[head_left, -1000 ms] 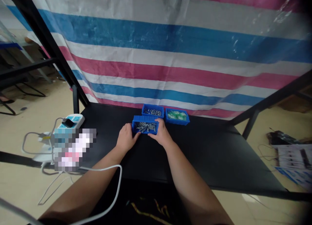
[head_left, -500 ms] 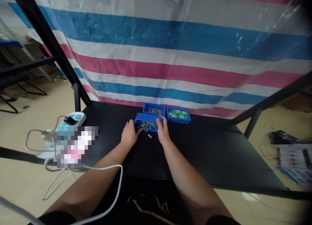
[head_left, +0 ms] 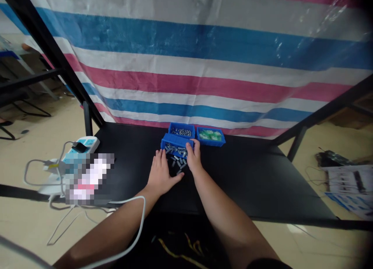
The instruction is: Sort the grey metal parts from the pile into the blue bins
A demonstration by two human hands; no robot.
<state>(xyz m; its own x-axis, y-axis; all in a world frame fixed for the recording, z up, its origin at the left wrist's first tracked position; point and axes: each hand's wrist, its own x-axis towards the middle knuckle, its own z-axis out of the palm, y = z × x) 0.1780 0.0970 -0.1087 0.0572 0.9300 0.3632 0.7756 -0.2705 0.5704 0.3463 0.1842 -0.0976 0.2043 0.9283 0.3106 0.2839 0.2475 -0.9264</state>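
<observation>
A blue bin [head_left: 178, 139] is tipped toward me, with small grey metal cylinders inside it. Several loose cylinders [head_left: 178, 161] lie on the black table just in front of its opening. My right hand [head_left: 194, 157] grips the bin's right end. Beside the loose cylinders on the left, my left hand [head_left: 161, 172] is spread with its thumb apart and holds nothing; its fingertips are near the bin's lower left corner. Behind the tipped bin stands a second blue bin [head_left: 181, 129] of small metal parts. A third blue bin [head_left: 211, 136] to its right holds green and clear pieces.
On the table's left end sit a white power strip [head_left: 92, 143] with plugs and a blurred-out object. A white cable [head_left: 142, 214] loops over my left forearm. Black frame posts rise on both sides, and a striped sheet [head_left: 186, 82] hangs behind.
My left hand has let go of the bin's left end, moved down toward me and spread. More cylinders now lie on the table. The view has shifted slightly.
</observation>
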